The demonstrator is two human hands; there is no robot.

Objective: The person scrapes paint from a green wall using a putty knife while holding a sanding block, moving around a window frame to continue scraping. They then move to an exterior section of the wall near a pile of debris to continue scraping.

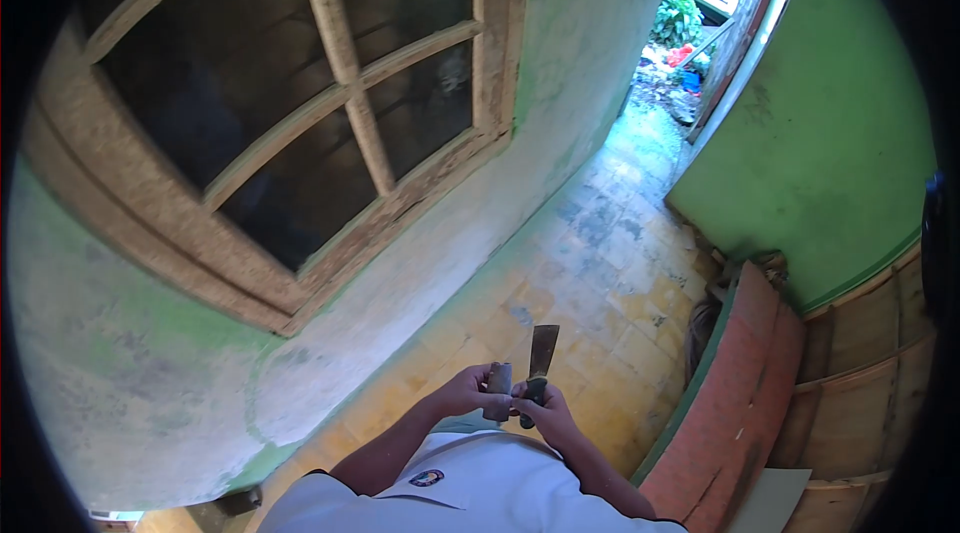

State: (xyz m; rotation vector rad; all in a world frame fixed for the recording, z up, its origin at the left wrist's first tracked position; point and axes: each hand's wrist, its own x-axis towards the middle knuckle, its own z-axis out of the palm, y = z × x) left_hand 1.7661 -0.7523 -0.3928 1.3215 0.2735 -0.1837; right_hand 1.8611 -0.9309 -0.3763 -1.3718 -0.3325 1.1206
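In front of my chest, my left hand (464,394) is closed round a small grey-brown piece (499,380), upright and shaped like a short roll or folded sheet. Its exact kind I cannot tell. My right hand (551,415) grips the dark handle of a putty knife (543,351), whose flat metal blade points up and away from me. Both hands are close together, the right fingertips right beside the grey-brown piece.
A wooden-framed window (345,91) is set in the worn green and white wall (470,223) on my left. Yellowish floor tiles (580,298) run to a bright doorway (665,83). On the right, a reddish board (735,383) leans near wooden panels (850,383) and a green wall (810,123).
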